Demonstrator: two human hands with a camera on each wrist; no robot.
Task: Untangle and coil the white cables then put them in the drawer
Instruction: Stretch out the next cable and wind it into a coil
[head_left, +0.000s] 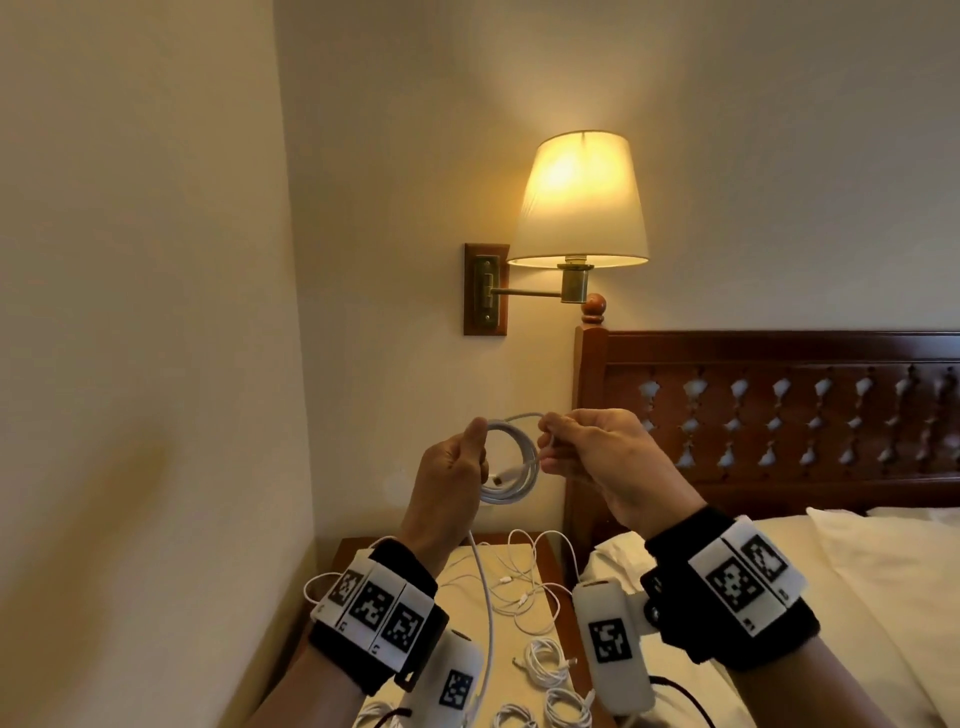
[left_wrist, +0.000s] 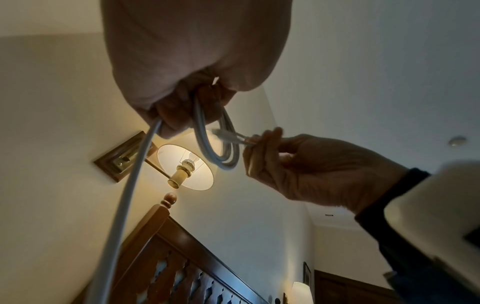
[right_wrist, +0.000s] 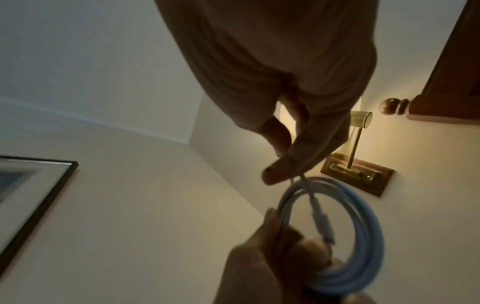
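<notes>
My left hand (head_left: 470, 454) is raised in front of the wall and grips a white cable wound into a coil (head_left: 511, 498) of a few loops. My right hand (head_left: 553, 441) pinches the cable's short end beside the coil's top. In the right wrist view that end's plug (right_wrist: 322, 222) hangs across the coil (right_wrist: 369, 226), between the right hand (right_wrist: 283, 168) and the left hand (right_wrist: 272, 246). The cable's long tail (head_left: 485, 597) drops from my left fist down past the wrist. The left wrist view shows the coil (left_wrist: 223, 162) under my left hand (left_wrist: 197, 98). No drawer is in view.
Below my wrists a wooden nightstand (head_left: 349, 553) carries a tangle of loose white cables (head_left: 519, 582) and several small coiled ones (head_left: 545, 660) near its front. A lit wall lamp (head_left: 579, 202) hangs above. The headboard (head_left: 779, 415) and bed (head_left: 857, 597) lie to the right.
</notes>
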